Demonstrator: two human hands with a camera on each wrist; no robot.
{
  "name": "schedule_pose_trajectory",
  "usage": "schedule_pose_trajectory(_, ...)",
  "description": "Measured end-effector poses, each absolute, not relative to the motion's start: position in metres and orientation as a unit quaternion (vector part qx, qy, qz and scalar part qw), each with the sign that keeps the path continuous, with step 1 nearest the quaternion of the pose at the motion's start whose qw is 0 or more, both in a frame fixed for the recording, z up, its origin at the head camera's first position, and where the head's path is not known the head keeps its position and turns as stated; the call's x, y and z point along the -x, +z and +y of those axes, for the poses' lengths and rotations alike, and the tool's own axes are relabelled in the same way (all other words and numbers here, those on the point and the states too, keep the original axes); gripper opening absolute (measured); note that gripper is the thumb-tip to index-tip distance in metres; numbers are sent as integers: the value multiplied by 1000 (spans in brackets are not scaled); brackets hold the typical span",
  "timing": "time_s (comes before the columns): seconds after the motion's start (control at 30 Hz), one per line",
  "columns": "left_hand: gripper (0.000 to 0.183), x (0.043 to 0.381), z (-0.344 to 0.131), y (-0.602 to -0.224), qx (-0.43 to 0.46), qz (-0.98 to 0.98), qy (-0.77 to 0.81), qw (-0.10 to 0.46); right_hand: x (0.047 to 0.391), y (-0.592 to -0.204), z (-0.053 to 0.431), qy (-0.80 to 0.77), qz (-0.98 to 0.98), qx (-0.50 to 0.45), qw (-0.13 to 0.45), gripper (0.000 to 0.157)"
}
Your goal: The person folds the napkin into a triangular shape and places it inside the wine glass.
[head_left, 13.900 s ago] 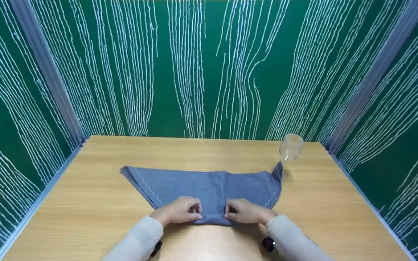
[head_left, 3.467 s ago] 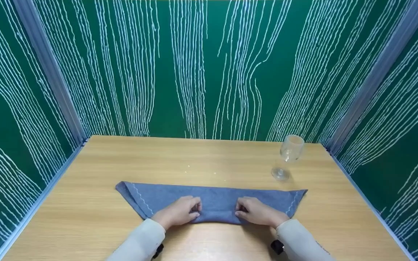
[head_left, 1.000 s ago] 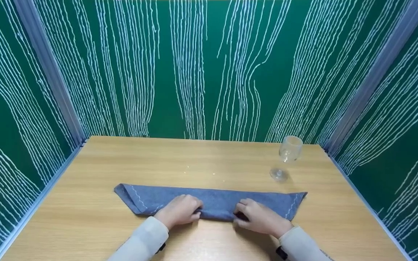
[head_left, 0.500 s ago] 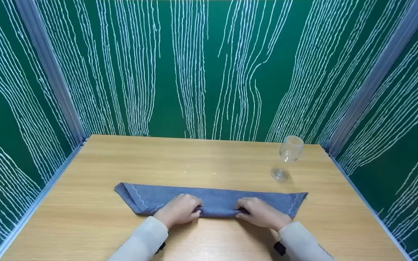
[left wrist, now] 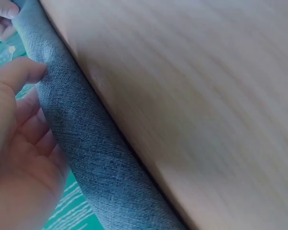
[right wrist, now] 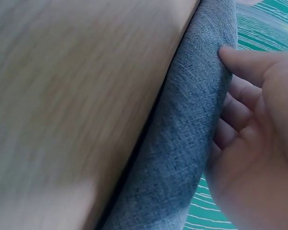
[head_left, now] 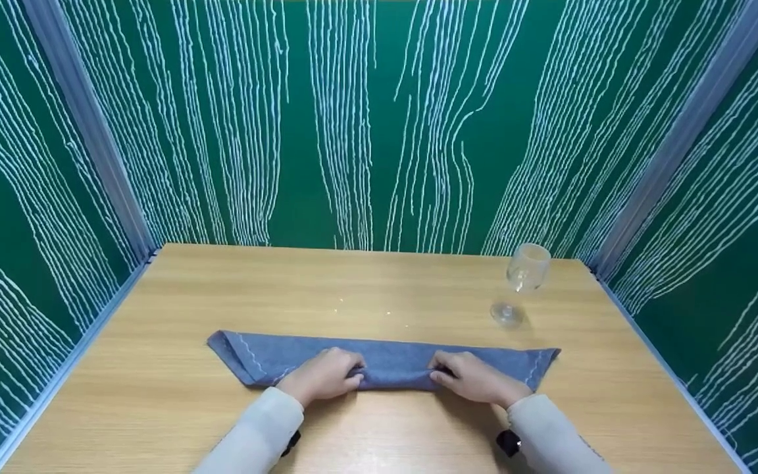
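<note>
A blue-grey cloth napkin lies across the table as a long band, its near edge rolled over and pointed corners at both ends. My left hand pinches the rolled near edge left of the middle. To the right of the middle, my right hand pinches the same edge. In the left wrist view the thumb presses the rolled napkin while curled fingers lie behind it. The right wrist view shows the other thumb on the napkin roll, with that hand's fingers tucked behind.
An empty stemmed glass stands at the back right of the wooden table. Several tiny pale specks lie beyond the napkin. Green panels with white wavy lines rise behind and at both sides.
The napkin has gone from a deep folded shape to a narrower band as its near edge rolled away from me. Both hands have shifted slightly forward with the edge. The glass has stayed put.
</note>
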State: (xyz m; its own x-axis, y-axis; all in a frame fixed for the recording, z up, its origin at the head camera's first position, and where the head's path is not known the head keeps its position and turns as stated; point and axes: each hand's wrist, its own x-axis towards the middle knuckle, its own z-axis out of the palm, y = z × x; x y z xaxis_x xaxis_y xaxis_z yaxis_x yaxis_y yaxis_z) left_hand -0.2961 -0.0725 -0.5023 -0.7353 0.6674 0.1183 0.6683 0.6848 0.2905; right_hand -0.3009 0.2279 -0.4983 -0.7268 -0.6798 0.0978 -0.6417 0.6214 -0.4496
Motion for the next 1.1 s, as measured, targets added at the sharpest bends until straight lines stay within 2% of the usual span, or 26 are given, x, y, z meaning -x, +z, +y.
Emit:
schedule_pose_trajectory(0.2,17,302,-75,-500,341,-920,-193,-36,303,-498,224,-232,901,366,26,7)
schedule_pose_trajectory(0.47,11,306,-75,-502,308,-922,-230,-34,307,-506,219,-216,919,330,-21,4)
schedule_pose_trajectory(0.73,10,305,-72,-499,298,-922,-244,-31,309,-508,219,-228,917,325,-44,9)
schedule_pose_trajectory(0.9,10,302,-71,-499,298,-927,-224,-28,307,-506,219,-218,911,347,-40,9)
schedule_pose_trajectory(1.1,9,297,-70,-500,302,-929,-213,-31,302,-501,220,-218,914,342,0,8)
